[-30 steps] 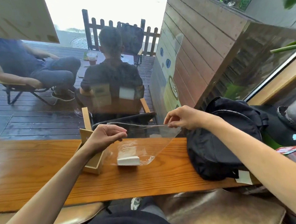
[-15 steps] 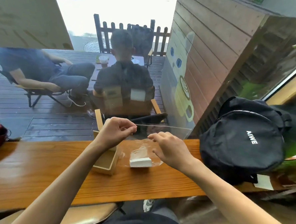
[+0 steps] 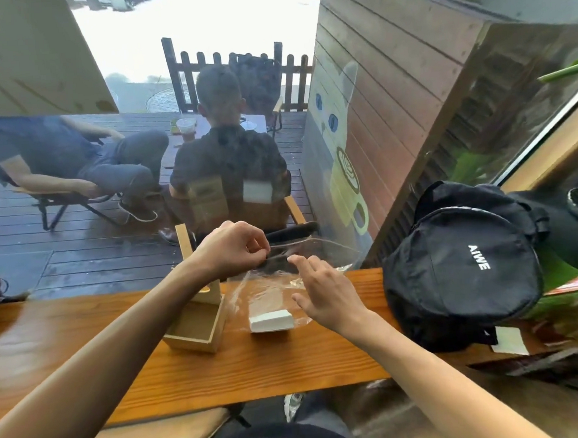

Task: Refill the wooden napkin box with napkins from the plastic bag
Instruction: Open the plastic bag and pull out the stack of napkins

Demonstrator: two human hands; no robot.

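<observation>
Napkins point(image 3: 271, 320) lie bagged; box point(image 3: 196, 329) is empty. Left hand point(image 3: 230, 247) pinches bag point(image 3: 278, 280) rim; right hand point(image 3: 326, 292) hovers open.

The right hand point(image 3: 326, 294), which a second ago pinches the clear plastic bag's point(image 3: 271, 287) rim at 3 o'clock, now lets go, fingers spread, reaching down toward the bag's mouth.
</observation>
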